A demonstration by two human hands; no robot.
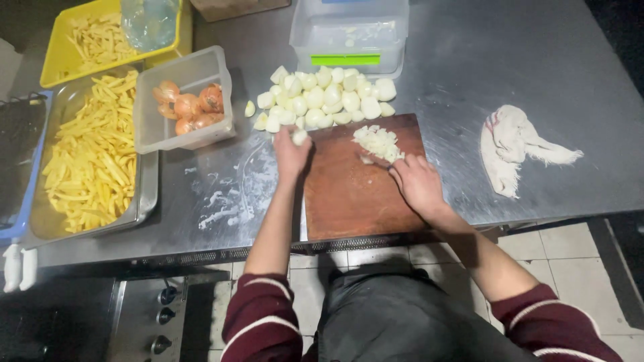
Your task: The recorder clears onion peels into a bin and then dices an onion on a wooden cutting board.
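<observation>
At the far left corner of the wooden cutting board [355,194], your left hand [292,154] is closing its fingers around one peeled onion piece [300,137], lifted from the near edge of the pile of peeled onions [329,97] lying on the steel table [523,74] just beyond the board. Your right hand [417,181] is resting on the board with its fingers curled shut around what looks like a knife handle; the blade is mostly hidden, so I cannot tell its angle. A small heap of chopped onion [379,141] is sitting at the far right of the board, touching the blade area.

Judgement on doing this step well: you are bringing the piece in, so be setting it flat side down on the bare middle of the board, well apart from the chopped heap. Be keeping the knife point down and away while the left hand is crossing. Be tucking the left fingertips before cutting; the piece looks wet and likely slippery. The white cloth [516,144] is lying to the right if the grip is slipping.
</observation>
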